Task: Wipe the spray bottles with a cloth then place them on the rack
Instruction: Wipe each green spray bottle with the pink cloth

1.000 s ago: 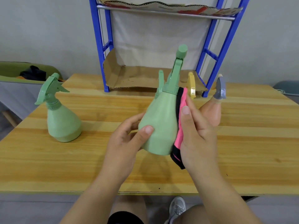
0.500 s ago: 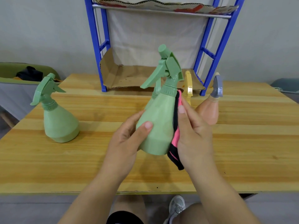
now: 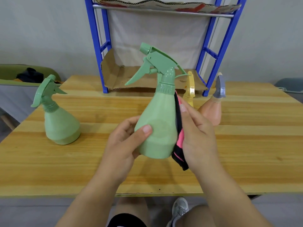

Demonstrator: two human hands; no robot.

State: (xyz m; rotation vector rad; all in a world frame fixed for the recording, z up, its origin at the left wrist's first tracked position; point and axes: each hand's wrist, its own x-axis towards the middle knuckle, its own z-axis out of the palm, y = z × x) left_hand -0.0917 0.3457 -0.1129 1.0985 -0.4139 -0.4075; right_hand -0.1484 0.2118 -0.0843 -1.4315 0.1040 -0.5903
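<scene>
Looks like a bare workroom or storeroom, set up for one simple chore. Plain grey wall [image 3: 41,30] behind everything. Light wooden table [image 3: 65,169] in front of it, with a blue metal rack [image 3: 96,46] standing at the far edge, shelves lined with rough-cut cardboard [image 3: 118,76] and backed by a white sheet [image 3: 155,38]. Same-shaped spray bottles laid out as a batch: a held bottle [image 3: 157,128], a green bottle [image 3: 60,123], a yellow bottle [image 3: 190,89], a pink bottle [image 3: 211,112]. Green tub [image 3: 9,69] with a dark bundle [image 3: 30,75] off to the left, grey tub [image 3: 290,86] to the right, both beyond the table. Grey floor [image 3: 32,213] below. No telling what trade or whose room.
</scene>
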